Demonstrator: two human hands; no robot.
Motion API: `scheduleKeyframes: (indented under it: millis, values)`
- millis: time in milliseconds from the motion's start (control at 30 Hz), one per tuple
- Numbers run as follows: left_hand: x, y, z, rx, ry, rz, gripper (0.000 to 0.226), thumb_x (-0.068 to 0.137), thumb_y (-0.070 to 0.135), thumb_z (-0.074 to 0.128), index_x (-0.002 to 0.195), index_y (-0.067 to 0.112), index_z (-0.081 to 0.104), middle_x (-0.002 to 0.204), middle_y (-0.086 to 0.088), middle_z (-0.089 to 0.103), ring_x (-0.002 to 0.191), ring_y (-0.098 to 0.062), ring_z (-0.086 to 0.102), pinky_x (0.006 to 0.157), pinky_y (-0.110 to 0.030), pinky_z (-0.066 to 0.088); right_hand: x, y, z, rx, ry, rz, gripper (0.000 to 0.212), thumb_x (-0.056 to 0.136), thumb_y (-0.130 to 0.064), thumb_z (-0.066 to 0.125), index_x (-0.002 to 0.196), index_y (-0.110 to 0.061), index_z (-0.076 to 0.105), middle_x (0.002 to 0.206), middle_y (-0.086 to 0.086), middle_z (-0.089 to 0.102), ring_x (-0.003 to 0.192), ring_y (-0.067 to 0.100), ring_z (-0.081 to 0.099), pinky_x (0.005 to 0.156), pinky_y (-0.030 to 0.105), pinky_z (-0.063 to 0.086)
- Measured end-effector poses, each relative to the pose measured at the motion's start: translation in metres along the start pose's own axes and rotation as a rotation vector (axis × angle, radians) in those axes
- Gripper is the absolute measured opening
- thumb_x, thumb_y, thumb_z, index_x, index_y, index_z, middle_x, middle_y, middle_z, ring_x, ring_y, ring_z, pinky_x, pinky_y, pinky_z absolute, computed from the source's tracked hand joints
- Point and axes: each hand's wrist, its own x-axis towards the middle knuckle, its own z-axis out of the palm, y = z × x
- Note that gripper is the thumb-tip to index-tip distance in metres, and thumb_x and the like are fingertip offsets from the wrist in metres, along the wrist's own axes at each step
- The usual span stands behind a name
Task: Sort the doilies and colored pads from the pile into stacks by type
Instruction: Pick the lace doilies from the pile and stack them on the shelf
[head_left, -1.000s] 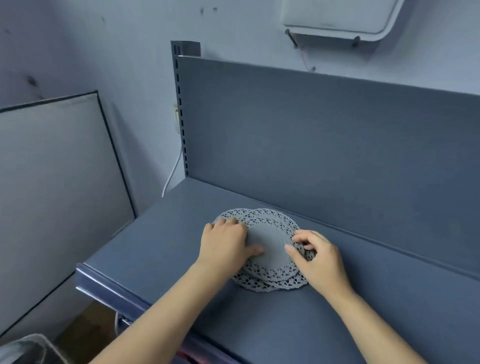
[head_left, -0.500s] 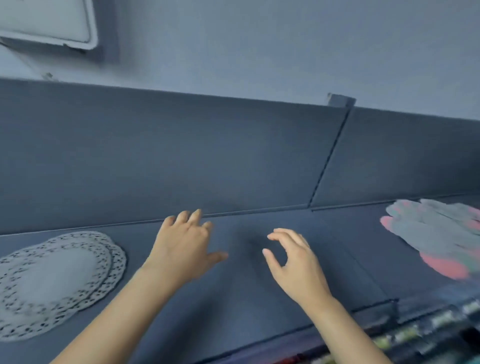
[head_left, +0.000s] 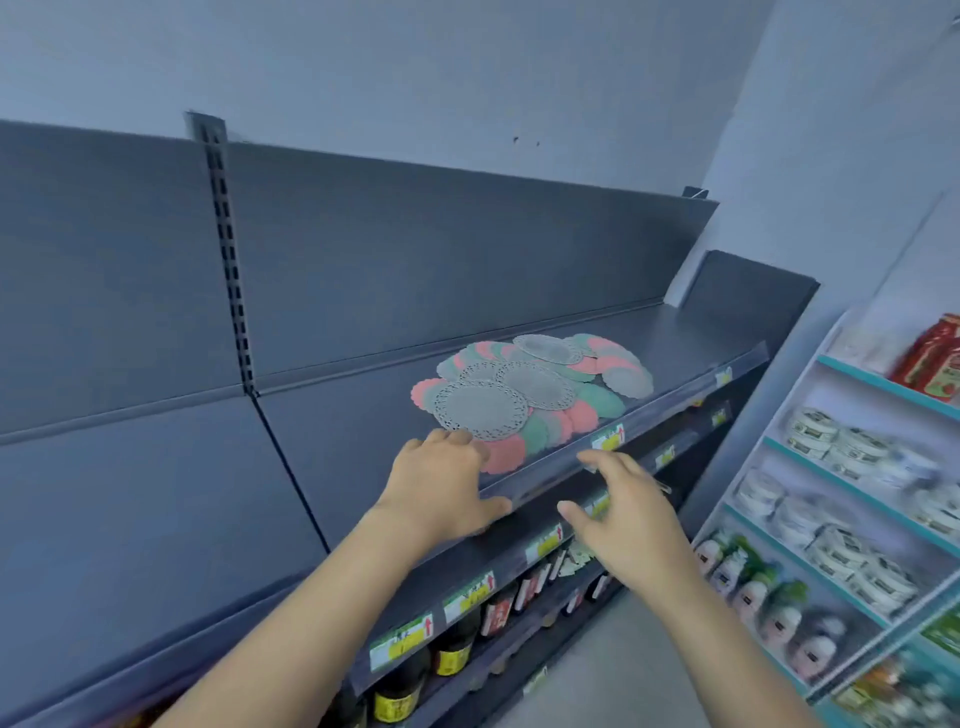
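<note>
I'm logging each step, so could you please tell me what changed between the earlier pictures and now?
Both hands lifted off the doily stack and swung right along the shelf; that stack is now out of view. The left hand has arrived at the near edge of the mixed pile, and the right hand hovers over the shelf's front lip. Both remain empty.

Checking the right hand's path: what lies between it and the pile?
Head view: the shelf's front rail with a yellow price tag lies between the right hand and the pile; nothing else.
</note>
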Motion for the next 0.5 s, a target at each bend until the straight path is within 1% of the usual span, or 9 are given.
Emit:
scheduleKeyframes:
  millis: [100,133,167,233,300,367,433,500]
  values:
    - [0.049,0.027,0.009,0.027,-0.029,-0.021,0.056,0.083,0.058,0.053,0.123,0.018,0.055,0.121,-0.001,0.055,0.115,-0.025,0.048,0.095,-0.037,0.038,0.024,0.031,-0.006,0.013,-0.066,-0.019,0.054,0.085,-0.037,0.066,0.134,-0.027,0.045,0.134,-0.01,0.046,0.108,0.018,0.057,0.09,0.029,0.044]
    - [0.066,0.032,0.011,0.035,-0.031,-0.034,0.053,0.084,0.055,0.054,0.12,0.017,0.055,0.119,-0.002,0.055,0.113,-0.025,0.049,0.093,-0.036,0.038,0.034,0.039,-0.006,0.014,-0.087,-0.034,0.054,0.085,-0.037,0.065,0.134,-0.027,0.045,0.135,-0.011,0.045,0.108,0.017,0.057,0.089,0.03,0.044]
    - [0.082,0.035,0.013,0.045,-0.034,-0.05,0.05,0.085,0.053,0.054,0.119,0.017,0.054,0.118,-0.004,0.055,0.113,-0.026,0.049,0.092,-0.036,0.038,0.046,0.047,-0.004,0.011,-0.11,-0.054,0.054,0.086,-0.037,0.065,0.135,-0.028,0.044,0.135,-0.011,0.045,0.112,0.014,0.054,0.089,0.029,0.044]
    - [0.114,0.034,0.019,0.082,-0.049,-0.1,0.051,0.086,0.051,0.053,0.124,0.016,0.05,0.12,-0.006,0.053,0.114,-0.027,0.049,0.09,-0.037,0.039,0.074,0.06,0.002,-0.002,-0.16,-0.107,0.054,0.087,-0.036,0.064,0.136,-0.028,0.042,0.135,-0.01,0.045,0.122,0.012,0.046,0.093,0.027,0.041]
    - [0.145,0.029,0.027,0.17,-0.073,-0.152,0.054,0.087,0.05,0.053,0.128,0.016,0.046,0.122,-0.006,0.054,0.115,-0.028,0.051,0.088,-0.036,0.04,0.105,0.071,0.01,-0.011,-0.208,-0.164,0.052,0.089,-0.035,0.062,0.137,-0.028,0.042,0.135,-0.01,0.045,0.124,0.012,0.043,0.095,0.026,0.04]
    - [0.173,0.024,0.032,0.262,-0.108,-0.184,0.055,0.085,0.055,0.055,0.124,0.016,0.05,0.118,-0.004,0.06,0.11,-0.026,0.057,0.079,-0.032,0.041,0.141,0.081,0.02,-0.008,-0.246,-0.224,0.05,0.089,-0.031,0.062,0.136,-0.026,0.045,0.133,-0.008,0.048,0.124,0.013,0.045,0.098,0.03,0.041]
    - [0.197,0.02,0.032,0.212,-0.192,-0.207,0.057,0.081,0.058,0.06,0.12,0.016,0.056,0.114,-0.003,0.063,0.105,-0.025,0.06,0.073,-0.029,0.043,0.177,0.088,0.029,-0.005,-0.288,-0.263,0.049,0.089,-0.028,0.063,0.134,-0.024,0.047,0.133,-0.005,0.049,0.123,0.015,0.046,0.099,0.032,0.041]
    - [0.214,0.015,0.03,0.126,-0.259,-0.22,0.057,0.073,0.057,0.069,0.114,0.017,0.06,0.108,-0.002,0.066,0.097,-0.024,0.06,0.07,-0.028,0.044,0.211,0.094,0.038,-0.009,-0.351,-0.305,0.051,0.088,-0.027,0.063,0.136,-0.025,0.046,0.138,-0.006,0.047,0.124,0.014,0.047,0.102,0.033,0.04]
